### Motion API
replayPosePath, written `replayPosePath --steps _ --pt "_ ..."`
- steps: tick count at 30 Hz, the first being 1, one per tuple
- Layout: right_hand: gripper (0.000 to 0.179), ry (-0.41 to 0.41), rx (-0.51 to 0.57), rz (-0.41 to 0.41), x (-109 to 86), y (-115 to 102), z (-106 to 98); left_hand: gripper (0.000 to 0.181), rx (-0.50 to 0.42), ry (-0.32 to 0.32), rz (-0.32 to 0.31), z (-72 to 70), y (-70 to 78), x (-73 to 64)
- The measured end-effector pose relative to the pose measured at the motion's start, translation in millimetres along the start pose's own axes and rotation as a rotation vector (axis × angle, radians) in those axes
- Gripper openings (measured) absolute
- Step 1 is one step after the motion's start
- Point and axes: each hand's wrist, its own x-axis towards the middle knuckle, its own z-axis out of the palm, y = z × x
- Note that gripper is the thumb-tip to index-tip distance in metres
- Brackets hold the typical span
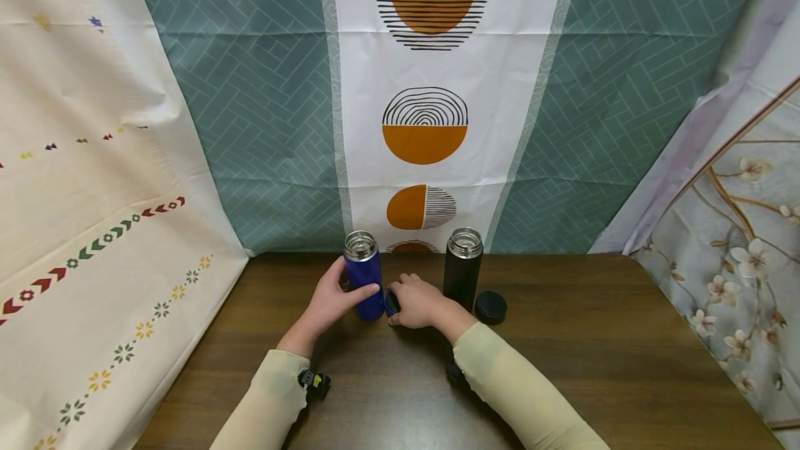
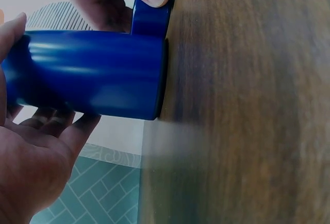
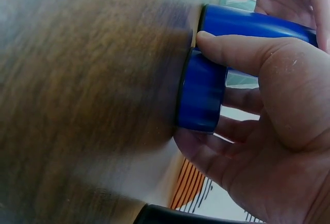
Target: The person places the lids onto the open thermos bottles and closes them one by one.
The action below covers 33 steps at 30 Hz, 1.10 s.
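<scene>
A blue insulated bottle (image 1: 369,280) stands upright on the table, its steel mouth uncovered. My left hand (image 1: 328,304) grips it from the left, thumb across the front and fingers round the far side. Close to the right of its base sits the matching blue lid (image 3: 201,92). My right hand (image 1: 417,303) holds this lid by its sides, thumb and fingers at opposite edges. In the left wrist view the lid (image 2: 149,18) is low at the tabletop, right beside the bottle's foot.
Behind my right wrist stands a black bottle (image 1: 462,273), also with an uncovered steel mouth. A black lid (image 1: 490,307) lies on the wooden table (image 1: 581,360) to its right. A patterned cloth (image 1: 425,158) hangs along the back edge, with more fabric at both sides.
</scene>
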Motion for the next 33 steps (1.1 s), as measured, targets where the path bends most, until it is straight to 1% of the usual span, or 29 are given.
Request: replayPosePath --steps 9,18,24,33 --pt "0.068 -0.003 0.024 -0.007 -3.0 2 0 0.074 -0.007 0.003 -0.005 0.7 0.3 -0.6" --pt "0.068 -0.006 0.044 -0.017 -7.1 1 2 0.071 -0.006 0.011 0.011 1.2 2.9 -5.2" --pt "0.067 0.012 0.049 -0.041 -13.1 1 2 0.072 -0.002 0.014 0.022 2.3 4.4 -10.4" --pt "0.068 0.032 0.043 -0.082 -26.6 1 -1 0.071 0.009 0.000 0.014 3.2 6.7 -15.5"
